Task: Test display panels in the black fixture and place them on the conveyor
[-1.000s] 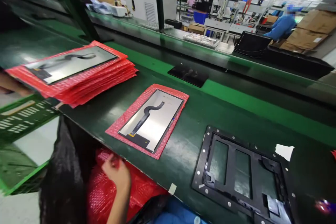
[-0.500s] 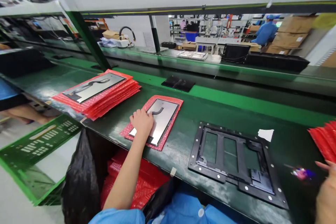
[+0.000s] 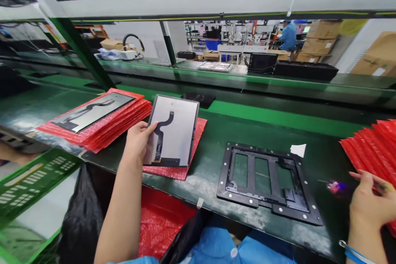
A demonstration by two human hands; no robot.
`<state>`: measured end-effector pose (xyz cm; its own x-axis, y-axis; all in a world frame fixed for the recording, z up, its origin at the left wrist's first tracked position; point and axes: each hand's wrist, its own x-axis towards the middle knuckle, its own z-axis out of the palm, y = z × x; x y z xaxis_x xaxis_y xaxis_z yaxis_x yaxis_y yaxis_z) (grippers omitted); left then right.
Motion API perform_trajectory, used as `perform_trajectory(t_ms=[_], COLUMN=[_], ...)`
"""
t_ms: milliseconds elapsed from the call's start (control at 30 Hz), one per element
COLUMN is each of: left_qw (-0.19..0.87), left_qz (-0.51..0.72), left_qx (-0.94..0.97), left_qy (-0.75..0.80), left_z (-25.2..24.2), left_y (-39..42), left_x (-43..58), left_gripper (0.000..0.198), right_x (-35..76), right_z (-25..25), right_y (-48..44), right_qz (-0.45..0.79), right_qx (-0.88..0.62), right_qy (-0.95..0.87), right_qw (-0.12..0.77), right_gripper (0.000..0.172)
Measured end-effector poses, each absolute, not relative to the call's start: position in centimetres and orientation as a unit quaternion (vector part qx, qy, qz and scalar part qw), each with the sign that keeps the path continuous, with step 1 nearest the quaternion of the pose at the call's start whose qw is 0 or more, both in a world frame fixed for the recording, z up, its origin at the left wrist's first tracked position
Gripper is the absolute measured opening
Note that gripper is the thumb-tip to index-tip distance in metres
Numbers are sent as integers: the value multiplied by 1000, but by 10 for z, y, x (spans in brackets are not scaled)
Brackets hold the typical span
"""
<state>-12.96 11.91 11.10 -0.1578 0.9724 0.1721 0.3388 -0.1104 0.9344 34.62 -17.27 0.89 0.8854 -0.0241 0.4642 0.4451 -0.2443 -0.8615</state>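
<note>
Currently, left fingers (image 3: 151,127) pinch the display panel (image 3: 182,132) while right fingers (image 3: 366,180) curl half-open beside red pouches (image 3: 368,148).

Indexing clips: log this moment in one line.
left hand: holds panel over red bag | right hand: near red stack | black frame: on bench

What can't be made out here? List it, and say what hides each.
In the head view:
Far side of the screen in the left hand: faces away.
Red sleeve below: mostly covered by the screen.
Right-side red pile: cut off by the picture's edge.
Small shiny thing: too blurred to identify.
</note>
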Motion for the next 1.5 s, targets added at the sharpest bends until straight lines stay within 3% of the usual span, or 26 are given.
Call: perform_trajectory(t_ms=[200,367,667,867,1000,1100,1267,1400,1500], left_qw=[527,628,646,649,652,681,717,730,739], left_qz=[500,457,406,411,491,465,401,412,396], left_qx=[542,529,559,537,443,356,312,343,380], left_qy=[423,343,324,348,372,440,477,424,390], left_z=[117,101,108,101,105,112,109,98,93], left_y=[79,32,0,5,17,20,15,8,3], left_x=[-33,39,60,63,56,52,51,51,50], left_gripper=[53,54,56,58,49,36,26,36,41], right_x=[300,248,254,273,313,344,364,326,273], right_z=[32,55,65,51,31,16,12,34,57], right_y=[-145,-111,-109,-123,-168,-198,-207,-189,-170], right_qz=[-95,-17,14,77,41,-11,-100,-174,-166], right_qx=[-734,-695,-742,-735,-778,-820,-842,-798,-697], right_qy=[-293,-465,-487,-487,-412,-374,-384,-431,-566], right_qw=[605,549,461,466,472,434,365,383,407], right_gripper=[40,28,8,13,31,38,37,30,28])
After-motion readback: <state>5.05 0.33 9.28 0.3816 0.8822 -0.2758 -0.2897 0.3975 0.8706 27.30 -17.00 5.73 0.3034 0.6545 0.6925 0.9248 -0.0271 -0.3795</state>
